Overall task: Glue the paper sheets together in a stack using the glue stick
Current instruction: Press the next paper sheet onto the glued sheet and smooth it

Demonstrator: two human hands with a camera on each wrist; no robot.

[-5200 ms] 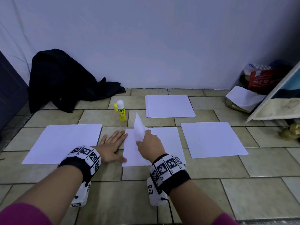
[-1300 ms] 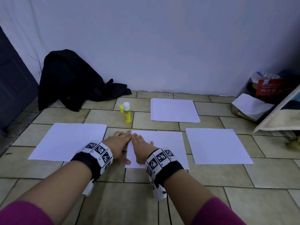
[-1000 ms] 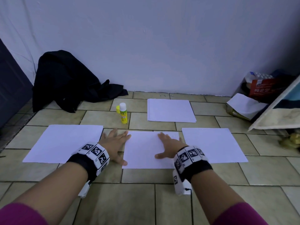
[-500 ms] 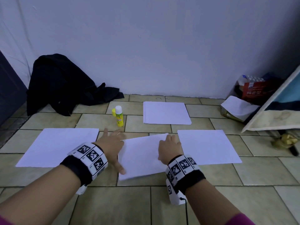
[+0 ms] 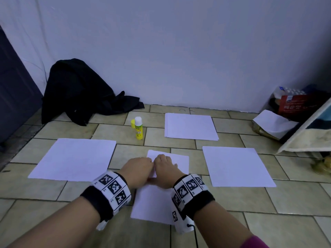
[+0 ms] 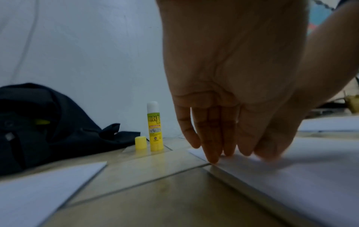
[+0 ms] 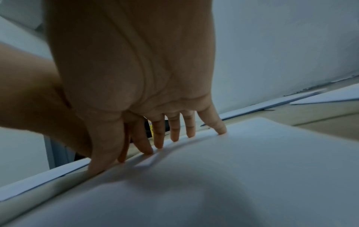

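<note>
Paper sheets on tiled floor (white wall behind); both hands' grips flat, fingers straight, pressing

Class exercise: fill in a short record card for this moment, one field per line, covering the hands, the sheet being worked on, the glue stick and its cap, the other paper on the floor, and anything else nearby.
Left hand: fingers straight, tips pressing the middle sheet's left edge
Right hand: fingers spread, tips on the same sheet
Middle sheet: on the tiled floor, turned askew
Glue stick: upright, uncapped, beyond the hands, untouched
Yellow cap: standing beside the stick
Left sheet: flat, apart
Right sheet: flat, apart
Far paper pile: near the wall
Black cloth: heaped at the wall
</note>
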